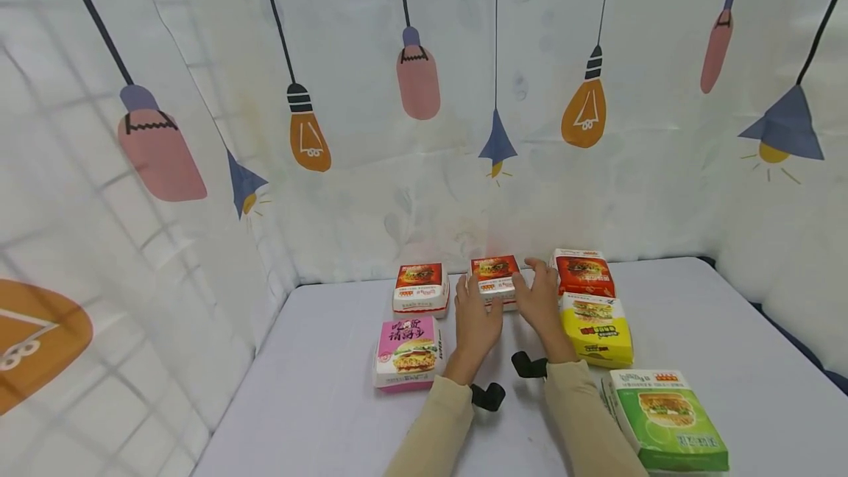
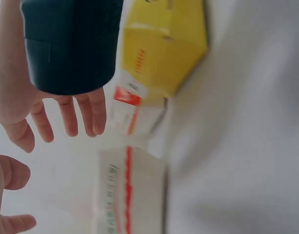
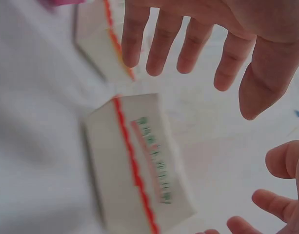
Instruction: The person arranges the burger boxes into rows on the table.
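Observation:
A white burger box with a red top (image 1: 495, 271) stands in the middle of the back row. My left hand (image 1: 475, 324) is at its left front corner, fingers loosely extended. On the other side, my right hand (image 1: 539, 300) has its fingers spread at the box's right edge. Neither hand grips the box. In the left wrist view, the right hand (image 2: 66, 109) hangs over the table with its fingers apart, and the box's white side (image 2: 134, 195) shows below. The right wrist view shows the left hand (image 3: 198, 39) above the same white box (image 3: 134, 165).
Another red-topped box (image 1: 420, 289) stands at back left, with a pink burger box (image 1: 408, 352) in front. To the right are a red box (image 1: 584, 273), a yellow box (image 1: 598, 330) and a green box (image 1: 669, 418). A lamp-patterned curtain (image 1: 450, 190) hangs behind the white table (image 1: 318, 403).

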The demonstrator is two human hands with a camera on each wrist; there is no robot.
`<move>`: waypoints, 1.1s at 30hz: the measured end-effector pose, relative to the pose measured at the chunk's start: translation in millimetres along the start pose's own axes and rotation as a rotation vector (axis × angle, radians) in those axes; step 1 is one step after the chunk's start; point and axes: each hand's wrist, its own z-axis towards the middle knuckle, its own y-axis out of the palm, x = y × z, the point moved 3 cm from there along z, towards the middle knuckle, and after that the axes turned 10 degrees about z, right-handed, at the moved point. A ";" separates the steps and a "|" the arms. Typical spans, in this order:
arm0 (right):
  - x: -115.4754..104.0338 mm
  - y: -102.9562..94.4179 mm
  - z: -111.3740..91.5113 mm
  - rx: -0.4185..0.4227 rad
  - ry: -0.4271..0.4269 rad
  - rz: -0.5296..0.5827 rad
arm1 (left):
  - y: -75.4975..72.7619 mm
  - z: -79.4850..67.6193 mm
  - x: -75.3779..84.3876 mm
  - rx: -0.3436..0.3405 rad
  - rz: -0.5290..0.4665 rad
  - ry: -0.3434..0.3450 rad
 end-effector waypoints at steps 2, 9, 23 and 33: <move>-12.9 -6.4 -1.7 -0.023 -0.025 0.021 | -8.4 -0.2 9.3 0.026 -0.028 0.042; -84.1 -56.4 -28.3 -0.034 -0.150 0.135 | -38.7 -6.7 44.6 0.077 -0.169 0.217; -118.9 -170.0 -84.6 -0.173 -0.514 -0.310 | -49.4 -49.8 72.1 -0.111 -0.069 0.541; -8.4 -237.7 -91.6 -0.339 -0.244 -0.579 | -11.1 -82.2 81.8 -0.504 0.254 0.652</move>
